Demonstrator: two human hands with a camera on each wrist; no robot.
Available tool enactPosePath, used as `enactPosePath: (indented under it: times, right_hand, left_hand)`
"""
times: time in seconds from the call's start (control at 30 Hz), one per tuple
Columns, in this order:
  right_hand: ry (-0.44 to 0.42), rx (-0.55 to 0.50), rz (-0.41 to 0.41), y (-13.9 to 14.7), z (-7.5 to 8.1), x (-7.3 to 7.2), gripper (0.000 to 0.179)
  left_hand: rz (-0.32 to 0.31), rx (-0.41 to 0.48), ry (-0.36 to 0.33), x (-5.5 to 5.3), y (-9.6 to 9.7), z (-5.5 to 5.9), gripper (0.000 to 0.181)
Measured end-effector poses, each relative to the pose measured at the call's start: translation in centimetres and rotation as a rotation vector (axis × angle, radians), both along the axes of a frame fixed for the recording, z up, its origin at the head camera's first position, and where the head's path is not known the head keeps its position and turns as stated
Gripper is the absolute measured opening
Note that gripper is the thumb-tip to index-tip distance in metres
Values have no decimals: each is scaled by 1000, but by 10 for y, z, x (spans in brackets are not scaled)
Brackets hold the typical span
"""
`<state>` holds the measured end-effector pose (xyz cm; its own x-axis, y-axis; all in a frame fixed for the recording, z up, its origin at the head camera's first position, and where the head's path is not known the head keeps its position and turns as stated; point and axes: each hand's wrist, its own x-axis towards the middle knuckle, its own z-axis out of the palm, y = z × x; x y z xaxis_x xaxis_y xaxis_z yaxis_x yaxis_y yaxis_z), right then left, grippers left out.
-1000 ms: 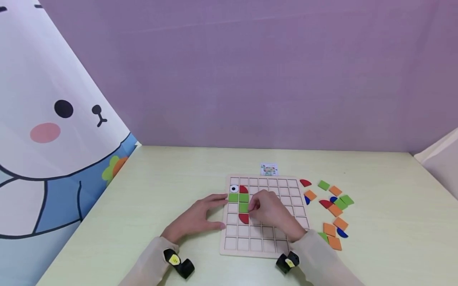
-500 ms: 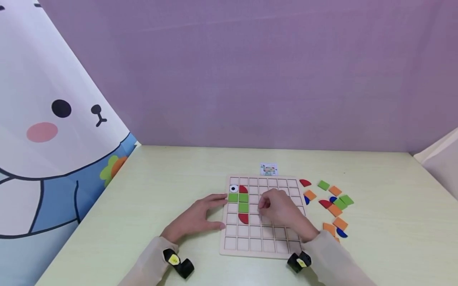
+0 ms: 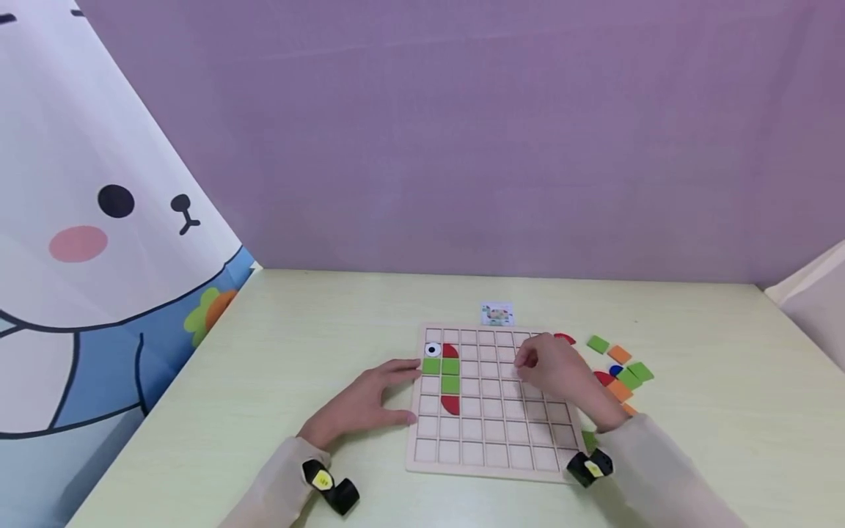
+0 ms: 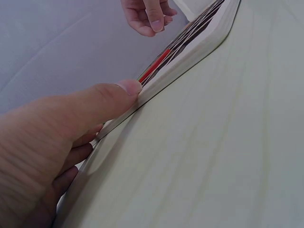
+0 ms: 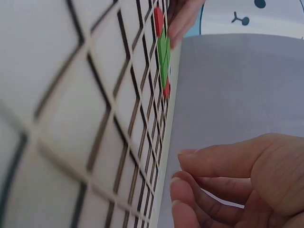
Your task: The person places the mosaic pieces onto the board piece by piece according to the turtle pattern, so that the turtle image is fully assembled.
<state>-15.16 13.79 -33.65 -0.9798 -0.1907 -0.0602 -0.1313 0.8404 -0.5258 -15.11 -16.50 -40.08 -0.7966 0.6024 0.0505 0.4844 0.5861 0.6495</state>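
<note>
Pale wooden grid board (image 3: 472, 451) lies on the cream desk (image 3: 317, 323), left hand (image 3: 366, 400) spread wide at its edge; six flat green, red and white tiles (image 3: 450, 384) set, right hand (image 3: 557, 370) above, fingers narrow, seemingly empty; loose coloured tiles (image 3: 629, 378) remain beyond

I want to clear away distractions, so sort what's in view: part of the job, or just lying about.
Likely the job:
- grid board
- placed tiles
- loose tiles
- picture card

Apparently just surroundings:
- purple backdrop
- cartoon-print cloth
- black wrist devices
</note>
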Motion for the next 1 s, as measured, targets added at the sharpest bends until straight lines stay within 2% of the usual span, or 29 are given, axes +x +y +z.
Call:
enactPosePath:
  times: [0.3, 0.57, 0.87, 1.0]
  right_hand:
    - [13, 19, 7, 27, 1, -9, 5]
    - [59, 50, 3, 48, 6, -27, 12]
    - [-50, 108, -98, 62, 8, -44, 24]
    - [-83, 113, -112, 63, 6, -48, 27]
  left_hand:
    - [-3, 8, 16, 0, 0, -1, 70]
    - [2, 9, 17, 0, -1, 0, 70]
    - [-5, 11, 37, 4, -1, 4, 69]
    - [0, 6, 23, 6, -1, 5, 68]
